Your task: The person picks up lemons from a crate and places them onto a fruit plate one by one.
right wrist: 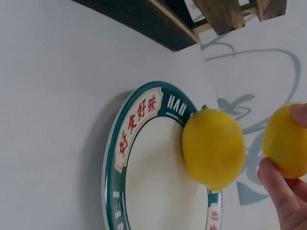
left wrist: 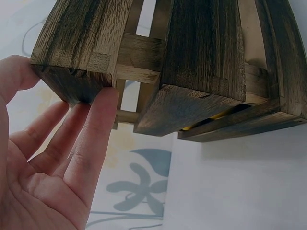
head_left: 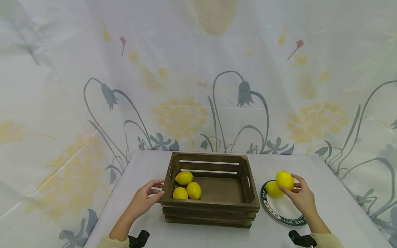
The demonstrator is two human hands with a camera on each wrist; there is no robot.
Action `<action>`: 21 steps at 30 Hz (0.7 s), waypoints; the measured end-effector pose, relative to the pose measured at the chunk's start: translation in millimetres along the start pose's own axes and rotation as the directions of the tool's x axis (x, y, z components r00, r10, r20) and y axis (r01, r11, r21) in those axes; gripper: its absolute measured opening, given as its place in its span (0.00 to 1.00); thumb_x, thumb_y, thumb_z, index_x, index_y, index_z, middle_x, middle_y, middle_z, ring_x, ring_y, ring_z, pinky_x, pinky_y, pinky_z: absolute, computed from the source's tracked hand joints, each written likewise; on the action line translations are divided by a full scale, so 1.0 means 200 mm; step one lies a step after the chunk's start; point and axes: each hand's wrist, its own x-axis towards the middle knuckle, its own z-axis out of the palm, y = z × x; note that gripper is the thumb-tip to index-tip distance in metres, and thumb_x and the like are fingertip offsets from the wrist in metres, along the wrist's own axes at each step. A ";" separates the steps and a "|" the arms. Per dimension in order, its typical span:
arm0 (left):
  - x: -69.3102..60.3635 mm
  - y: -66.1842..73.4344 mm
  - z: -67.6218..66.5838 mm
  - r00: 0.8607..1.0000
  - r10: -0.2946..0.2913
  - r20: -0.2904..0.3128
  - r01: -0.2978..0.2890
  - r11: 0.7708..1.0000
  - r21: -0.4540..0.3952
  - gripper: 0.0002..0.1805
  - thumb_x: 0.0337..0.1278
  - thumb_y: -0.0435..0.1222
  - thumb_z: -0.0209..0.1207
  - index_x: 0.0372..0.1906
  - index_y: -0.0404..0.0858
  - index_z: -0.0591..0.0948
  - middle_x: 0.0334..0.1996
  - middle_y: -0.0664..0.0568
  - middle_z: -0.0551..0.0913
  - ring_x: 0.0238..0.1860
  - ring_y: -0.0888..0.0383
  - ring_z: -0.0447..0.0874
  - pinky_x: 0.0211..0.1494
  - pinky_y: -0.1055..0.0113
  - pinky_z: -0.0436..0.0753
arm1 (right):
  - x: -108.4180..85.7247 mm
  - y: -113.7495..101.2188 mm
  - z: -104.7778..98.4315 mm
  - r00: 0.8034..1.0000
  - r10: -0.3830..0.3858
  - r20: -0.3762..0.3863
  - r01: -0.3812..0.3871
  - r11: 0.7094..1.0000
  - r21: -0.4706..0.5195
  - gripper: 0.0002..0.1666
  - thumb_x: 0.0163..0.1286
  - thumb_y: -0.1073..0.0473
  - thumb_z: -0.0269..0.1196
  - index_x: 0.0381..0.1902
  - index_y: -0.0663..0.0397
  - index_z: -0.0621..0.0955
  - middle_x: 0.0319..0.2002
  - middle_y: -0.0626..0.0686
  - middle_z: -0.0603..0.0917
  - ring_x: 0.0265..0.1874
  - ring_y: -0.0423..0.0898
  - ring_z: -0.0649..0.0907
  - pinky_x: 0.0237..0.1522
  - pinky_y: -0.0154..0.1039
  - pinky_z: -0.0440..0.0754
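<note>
A brown slatted wooden crate (head_left: 211,207) stands on the table with three lemons in its left part, one (head_left: 184,178) behind the other two. My left hand (head_left: 145,198) is at the crate's left side; in the left wrist view its thumb and fingers (left wrist: 98,129) grip the end of the top slat (left wrist: 81,43). My right hand (head_left: 302,198) pinches a lemon (head_left: 284,180) between thumb and fingers, above the green-rimmed white plate (head_left: 286,220). Another lemon (head_left: 273,190) rests on the plate's back left part, seen beside the held lemon (right wrist: 287,141) in the right wrist view.
The white-covered table (head_left: 149,234) ends at a hanging cloth (head_left: 192,69) printed with flowers, behind and at both sides. The plate lies just right of the crate, whose walls stand well above the lemons inside.
</note>
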 end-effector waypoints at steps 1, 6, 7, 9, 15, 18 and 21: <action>0.00 0.00 0.00 1.000 -0.002 0.000 0.002 1.000 0.001 0.24 0.58 0.36 0.60 0.58 0.34 0.73 0.48 0.41 0.77 0.44 0.48 0.79 0.34 0.70 0.82 | 0.00 0.01 0.00 1.000 0.004 -0.002 -0.004 1.000 -0.006 0.42 0.60 0.47 0.65 0.64 0.63 0.62 0.47 0.72 0.72 0.42 0.63 0.77 0.34 0.44 0.80; 0.00 0.00 0.00 1.000 0.001 -0.002 -0.001 1.000 -0.002 0.23 0.58 0.36 0.60 0.58 0.33 0.73 0.48 0.41 0.77 0.44 0.48 0.79 0.34 0.70 0.82 | 0.01 0.06 0.00 0.999 0.041 0.008 -0.041 0.999 -0.033 0.44 0.61 0.46 0.65 0.65 0.64 0.60 0.48 0.74 0.71 0.43 0.64 0.76 0.34 0.46 0.80; 0.00 -0.01 0.00 1.000 0.002 0.000 -0.002 1.000 -0.004 0.23 0.58 0.36 0.60 0.59 0.33 0.73 0.48 0.41 0.77 0.44 0.48 0.79 0.34 0.70 0.82 | 0.01 0.07 0.00 0.999 0.053 0.011 -0.052 0.998 -0.038 0.44 0.61 0.46 0.64 0.65 0.64 0.60 0.48 0.74 0.71 0.43 0.64 0.76 0.35 0.47 0.80; 0.00 -0.01 0.00 1.000 0.002 0.000 -0.002 1.000 -0.008 0.23 0.58 0.35 0.60 0.59 0.33 0.72 0.48 0.41 0.77 0.44 0.48 0.79 0.34 0.70 0.82 | 0.01 0.09 0.00 0.997 0.076 0.022 -0.075 0.996 -0.046 0.44 0.61 0.46 0.64 0.65 0.65 0.59 0.49 0.75 0.71 0.44 0.65 0.75 0.36 0.48 0.79; 0.00 -0.01 0.01 1.000 0.001 0.000 -0.001 1.000 -0.003 0.23 0.59 0.35 0.60 0.59 0.34 0.72 0.49 0.41 0.77 0.45 0.48 0.79 0.34 0.70 0.81 | 0.02 0.14 -0.01 0.989 0.138 0.045 -0.136 0.990 -0.047 0.45 0.61 0.45 0.63 0.66 0.65 0.58 0.50 0.75 0.69 0.45 0.65 0.72 0.37 0.49 0.78; 0.00 -0.01 0.00 1.000 0.008 0.001 -0.008 1.000 -0.006 0.24 0.59 0.35 0.60 0.59 0.34 0.72 0.49 0.41 0.77 0.44 0.48 0.79 0.34 0.70 0.81 | 0.03 0.18 -0.02 0.987 0.145 0.063 -0.140 0.988 -0.065 0.46 0.61 0.45 0.63 0.65 0.66 0.58 0.49 0.76 0.70 0.45 0.65 0.72 0.36 0.48 0.78; 0.00 -0.01 0.00 1.000 0.015 -0.002 -0.015 1.000 -0.006 0.23 0.59 0.36 0.60 0.59 0.34 0.72 0.48 0.41 0.77 0.44 0.48 0.80 0.34 0.70 0.81 | 0.04 0.21 -0.02 0.983 0.153 0.102 -0.142 0.985 -0.102 0.46 0.60 0.43 0.63 0.64 0.68 0.59 0.48 0.77 0.70 0.44 0.66 0.73 0.36 0.50 0.77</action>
